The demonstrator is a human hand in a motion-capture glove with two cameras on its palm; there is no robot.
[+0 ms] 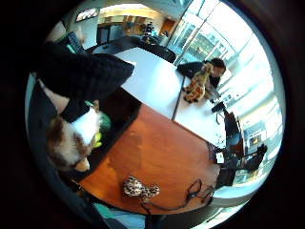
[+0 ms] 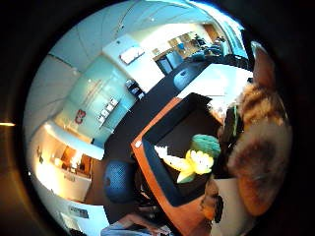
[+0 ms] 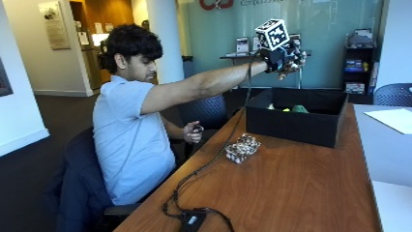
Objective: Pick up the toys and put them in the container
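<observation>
Surface (image 3: pixel 302 183): long wooden top filling the lower right of the outside view; it carries the container and one loose toy.

Container (image 3: pixel 293 123): black open-topped box, centre right of the outside view, standing on the surface. Yellow and green toys (image 2: pixel 194 160) already lie on its floor, seen clearly in the thumb-side palm view.

Right hand (image 3: pixel 281 57): gloved, raised at the end of an outstretched arm, upper centre-right of the outside view, above the near-left part of the container. Fingers curled round a plush toy.

Held plush toy (image 1: pixel 71 138): brown-and-white furry animal, close against the palm in both palm views, hanging over the container's opening, well clear of its floor.

Spotted toy (image 3: pixel 241 149): small patterned plush, centre of the outside view, lying on the surface just in front of the container and apart from it.

Step in hand, as judged: transport of the held toy, at the point of delivery. Next move calls for lowering or simply releasing the fingers while the toy is inside the rim line, then returning for the spotted toy.
</observation>
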